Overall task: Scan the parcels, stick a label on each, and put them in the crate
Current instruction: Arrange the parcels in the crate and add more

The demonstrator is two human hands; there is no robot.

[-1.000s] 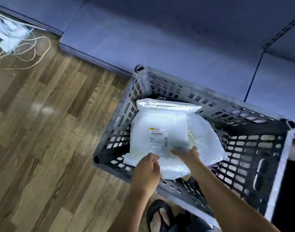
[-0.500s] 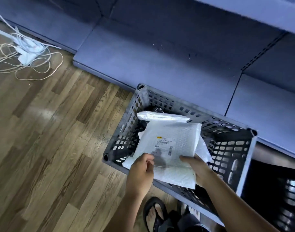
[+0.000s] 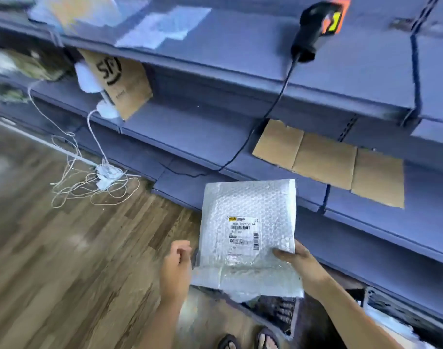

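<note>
A white bubble-wrap parcel (image 3: 250, 212) with a printed shipping label (image 3: 243, 233) is held up in front of the shelves. My right hand (image 3: 297, 260) grips its lower right edge, thumb on top. My left hand (image 3: 177, 263) is at its lower left edge, fingers curled; the contact is hard to see. Below the parcel, part of the grey slotted crate (image 3: 280, 314) shows by my feet. A black handheld scanner (image 3: 313, 28) with an orange tag lies on the top shelf at the upper right, its cable hanging down.
Blue metal shelves (image 3: 215, 137) run across the view. Flattened cardboard (image 3: 331, 162) lies on a middle shelf, and another cardboard piece (image 3: 122, 81) stands at the left. White cords (image 3: 89, 182) are tangled on the wooden floor (image 3: 64, 260).
The parcel has been lifted up out of the crate and now hangs above it. The view has tilted up from the crate to the shelves and the scanner.
</note>
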